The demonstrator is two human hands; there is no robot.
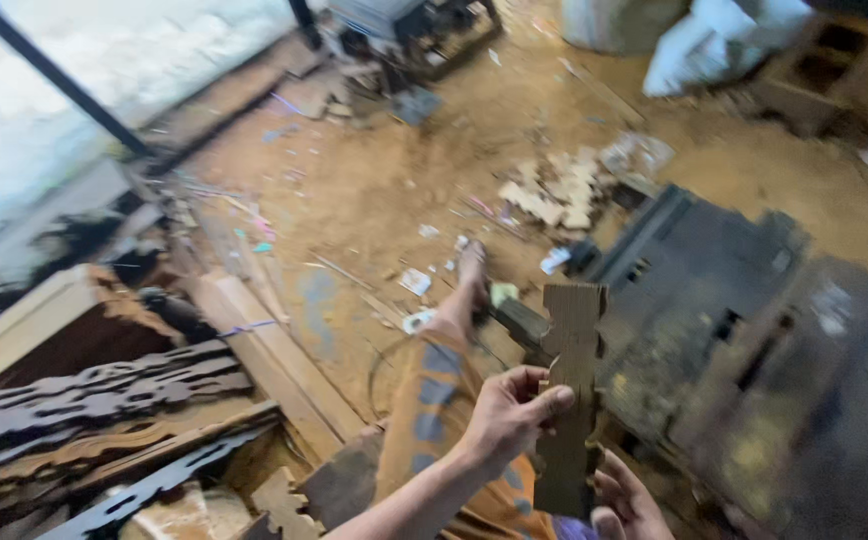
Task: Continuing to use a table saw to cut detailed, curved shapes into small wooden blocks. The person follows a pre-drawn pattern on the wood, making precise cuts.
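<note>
Low in the frame, right of centre, a flat wooden cut-out (570,400) with scalloped, notched edges is held upright between two hands. The left hand (509,412) grasps it at mid-height, thumb laid across its near face and fingers curled behind its left edge. The right hand (626,500) sits at the bottom edge of the frame under the piece's lower end, fingers bent up against it; how firmly they close I cannot tell, since much of that hand is cut off.

Just behind the hands the person's leg, in orange patterned cloth (432,400), stretches out to a bare foot (472,262) on the sawdust-covered floor (374,190).

As for containers: at lower left an open wooden box (49,330) shows a dark inside, and nothing in it can be made out. Near it lies a stack of dark carved fretwork strips (94,400) beside a pale plank (274,360). At upper right two white sacks (684,35) stand bulging and shut, contents hidden. Beside them, in the corner, a wooden crate (824,60) shows dark square openings, too blurred to judge.

A heap of pale offcuts (559,195) lies on the floor right of centre, and a dark grey machine (744,330) fills the right side.
</note>
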